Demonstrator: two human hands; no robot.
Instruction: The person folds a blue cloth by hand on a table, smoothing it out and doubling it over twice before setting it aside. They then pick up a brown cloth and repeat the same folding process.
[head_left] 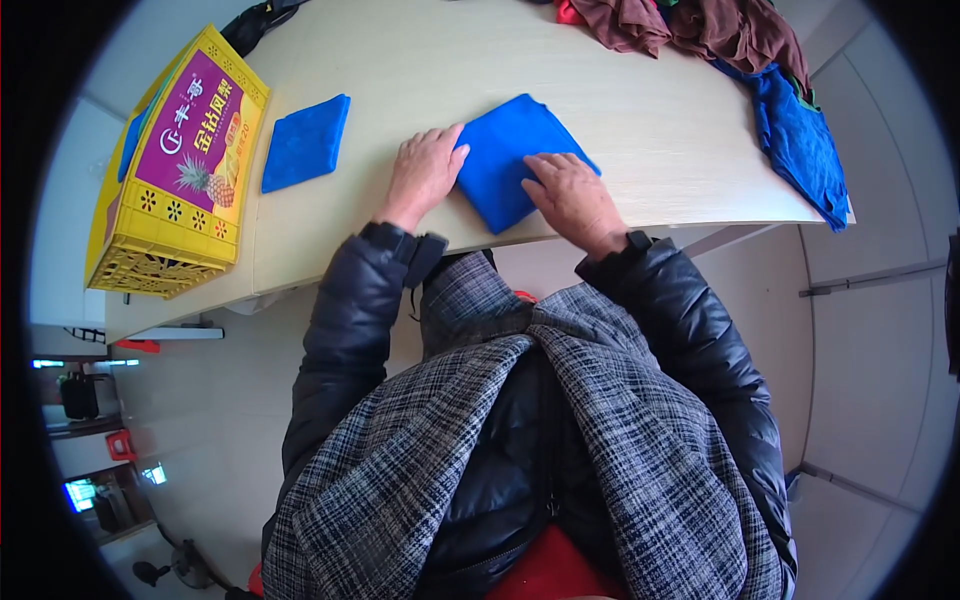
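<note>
Observed at a pale wooden table (420, 70): a person in a dark padded jacket and a checked grey vest stands at its near edge, both forearms entering from the 6 o'clock side of the view.

Left hand (425, 172): laid palm down, fingers extended and close together, gripping nothing. It rests on the table surface with its thumb side touching the left edge of a folded blue cloth (512, 150).

Right hand (572, 195): also flat and open, palm down, pressing on the lower right portion of the same cloth. Nothing is clasped in it.

Folded blue cloth: lies flat near the table's front edge, between the two hands, turned at an angle so that one corner points toward 12 o'clock. It sits just above the centre of the view.

Second folded blue cloth (306, 142): smaller, lying at 9 o'clock from the left hand, apart from it.

Yellow cardboard box (180, 170): stands at 9 o'clock from that second cloth, at the table's far left end, with a purple panel and a pineapple picture on top.

Pile of loose garments (700, 30): brown and red pieces at 1 o'clock from the hands, at the table's far edge, with a blue garment (800, 140) draped over the right end at 3 o'clock
</note>
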